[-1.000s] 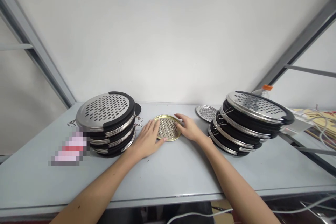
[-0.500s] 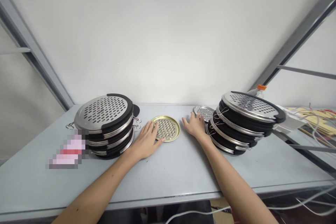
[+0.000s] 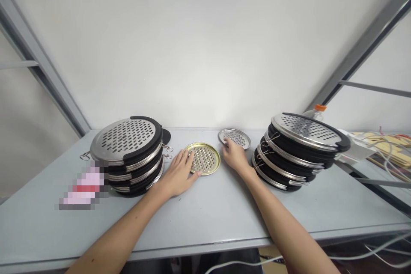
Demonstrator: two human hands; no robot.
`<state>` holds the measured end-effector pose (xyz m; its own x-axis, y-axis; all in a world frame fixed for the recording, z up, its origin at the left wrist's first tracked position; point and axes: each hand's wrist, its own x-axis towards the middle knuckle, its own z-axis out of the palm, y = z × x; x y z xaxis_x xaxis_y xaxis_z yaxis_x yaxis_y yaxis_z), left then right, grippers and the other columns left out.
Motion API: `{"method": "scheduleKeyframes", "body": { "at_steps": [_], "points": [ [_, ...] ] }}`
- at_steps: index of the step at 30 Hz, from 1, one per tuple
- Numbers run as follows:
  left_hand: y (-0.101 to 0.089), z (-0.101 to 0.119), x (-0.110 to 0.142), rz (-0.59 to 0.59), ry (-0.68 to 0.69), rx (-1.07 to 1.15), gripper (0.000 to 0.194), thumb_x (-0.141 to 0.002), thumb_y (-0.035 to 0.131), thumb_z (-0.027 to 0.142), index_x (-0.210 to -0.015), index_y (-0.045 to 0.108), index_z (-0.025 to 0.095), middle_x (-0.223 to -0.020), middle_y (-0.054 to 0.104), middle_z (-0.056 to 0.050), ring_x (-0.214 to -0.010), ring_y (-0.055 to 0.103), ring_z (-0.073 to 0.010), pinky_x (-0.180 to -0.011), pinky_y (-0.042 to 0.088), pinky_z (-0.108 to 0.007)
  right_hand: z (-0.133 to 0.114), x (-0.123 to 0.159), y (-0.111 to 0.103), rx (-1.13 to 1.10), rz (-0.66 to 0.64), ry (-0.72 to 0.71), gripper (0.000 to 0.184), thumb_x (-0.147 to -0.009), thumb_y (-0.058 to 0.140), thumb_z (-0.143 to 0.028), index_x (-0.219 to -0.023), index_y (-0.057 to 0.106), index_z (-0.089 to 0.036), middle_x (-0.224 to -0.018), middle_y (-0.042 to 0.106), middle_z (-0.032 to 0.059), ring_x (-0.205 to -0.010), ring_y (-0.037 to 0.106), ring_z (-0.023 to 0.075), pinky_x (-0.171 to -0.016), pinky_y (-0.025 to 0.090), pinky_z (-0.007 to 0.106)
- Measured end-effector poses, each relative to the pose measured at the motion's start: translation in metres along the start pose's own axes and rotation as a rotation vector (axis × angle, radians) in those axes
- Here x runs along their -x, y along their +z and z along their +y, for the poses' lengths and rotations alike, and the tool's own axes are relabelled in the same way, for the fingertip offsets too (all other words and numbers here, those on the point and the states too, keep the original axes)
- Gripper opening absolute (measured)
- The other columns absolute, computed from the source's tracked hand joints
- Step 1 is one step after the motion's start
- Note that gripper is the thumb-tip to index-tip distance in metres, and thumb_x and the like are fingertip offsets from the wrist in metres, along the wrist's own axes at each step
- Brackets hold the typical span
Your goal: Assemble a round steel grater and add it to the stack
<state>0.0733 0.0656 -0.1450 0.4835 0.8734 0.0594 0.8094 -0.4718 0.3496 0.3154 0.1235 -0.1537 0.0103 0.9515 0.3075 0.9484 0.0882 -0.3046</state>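
Note:
A small gold-rimmed perforated disc (image 3: 205,158) lies flat on the grey table (image 3: 205,214). My left hand (image 3: 180,172) rests open beside it, fingertips touching its left edge. A small silver perforated disc (image 3: 236,137) lies just behind and to the right. My right hand (image 3: 233,153) lies on that disc's near edge with its fingers stretched over it, palm down. Both forearms reach in from the bottom of the view.
A stack of large round perforated metal lids with black rims (image 3: 128,150) stands at the left, a similar stack (image 3: 298,150) at the right. A blurred pink patch (image 3: 81,188) lies at front left. A bottle with an orange cap (image 3: 316,110) and cables (image 3: 382,141) sit far right.
My right hand left the gold disc, went right to the silver disc, and slid it leftward away from the right stack. My left hand stayed by the gold disc.

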Motion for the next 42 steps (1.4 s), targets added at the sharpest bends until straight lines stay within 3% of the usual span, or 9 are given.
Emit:
{"method": "scheduleKeyframes", "body": {
  "at_steps": [4,11,17,21,26,30,37,42],
  "points": [
    [-0.001,0.001,0.0,0.0,-0.003,-0.003,0.07,-0.091,0.031,0.056,-0.146,0.019,0.013,-0.154,0.015,-0.014,-0.141,0.007,-0.0309,-0.114,0.014,-0.046,0.0,0.0,-0.003,0.057,0.032,0.01,0.033,-0.082,0.046,-0.016,-0.111,0.062,-0.017,-0.095,0.071,0.0084,-0.092,0.064,0.0239,-0.083,0.041,0.032],
    [-0.001,0.001,0.001,-0.009,-0.014,0.004,0.072,-0.091,0.032,0.056,-0.146,0.019,0.011,-0.154,0.014,-0.015,-0.141,0.006,-0.0313,-0.114,0.014,-0.046,0.002,0.0,-0.003,0.035,0.061,-0.04,0.026,-0.083,0.047,-0.018,-0.091,0.072,-0.021,-0.092,0.07,0.0073,-0.089,0.062,0.0219,-0.079,0.041,0.031],
    [0.001,0.0,0.002,0.007,-0.01,0.021,0.073,-0.091,0.032,0.058,-0.146,0.02,0.012,-0.153,0.014,-0.016,-0.141,0.008,-0.0323,-0.113,0.016,-0.047,-0.001,-0.003,-0.012,-0.461,0.365,-0.04,0.025,-0.084,0.049,-0.027,-0.092,0.071,-0.017,-0.092,0.07,0.0084,-0.084,0.062,0.0216,-0.076,0.046,0.033],
    [0.003,-0.001,0.002,0.072,0.013,0.081,0.067,-0.091,0.033,0.057,-0.144,0.025,0.018,-0.152,0.02,-0.014,-0.14,0.014,-0.0326,-0.111,0.019,-0.05,-0.005,-0.007,-0.018,-0.884,0.446,0.031,0.026,-0.079,0.058,-0.036,-0.088,0.07,-0.015,-0.088,0.071,0.0083,-0.081,0.063,0.0218,-0.077,0.048,0.034],
    [0.0,0.002,0.0,0.164,0.033,0.112,0.063,-0.093,0.034,0.052,-0.144,0.024,0.017,-0.149,0.028,-0.014,-0.138,0.024,-0.0295,-0.111,0.024,-0.047,-0.01,-0.009,-0.021,-1.328,0.348,0.089,0.027,-0.071,0.07,-0.038,-0.088,0.07,-0.018,-0.086,0.071,0.0039,-0.082,0.063,0.0192,-0.081,0.047,0.034],
    [0.0,0.003,-0.001,0.24,0.039,0.132,0.064,-0.093,0.037,0.047,-0.146,0.017,0.016,-0.149,0.027,-0.015,-0.138,0.025,-0.0279,-0.111,0.026,-0.045,-0.016,-0.006,-0.028,-1.597,0.193,0.105,0.024,-0.07,0.074,-0.037,-0.086,0.07,-0.021,-0.086,0.071,0.002,-0.082,0.063,0.0171,-0.079,0.047,0.031],
    [0.005,0.0,-0.006,0.33,0.005,0.165,0.087,-0.086,0.053,0.044,-0.147,-0.002,0.015,-0.153,0.014,-0.018,-0.14,0.017,-0.0296,-0.111,0.026,-0.047,-0.019,-0.003,-0.033,-1.898,-0.062,0.097,0.015,-0.074,0.072,-0.029,-0.088,0.068,-0.023,-0.09,0.07,-0.0043,-0.082,0.062,0.0107,-0.078,0.048,0.023],
    [0.002,0.002,-0.008,0.416,0.022,0.204,0.099,-0.081,0.063,0.036,-0.146,-0.009,0.019,-0.152,0.016,-0.017,-0.139,0.02,-0.0298,-0.109,0.028,-0.046,-0.022,-0.001,-0.032,-2.056,-0.234,0.145,0.014,-0.075,0.07,-0.023,-0.088,0.066,-0.025,-0.087,0.07,-0.0064,-0.082,0.063,0.0117,-0.084,0.051,0.028]
  ]
}}
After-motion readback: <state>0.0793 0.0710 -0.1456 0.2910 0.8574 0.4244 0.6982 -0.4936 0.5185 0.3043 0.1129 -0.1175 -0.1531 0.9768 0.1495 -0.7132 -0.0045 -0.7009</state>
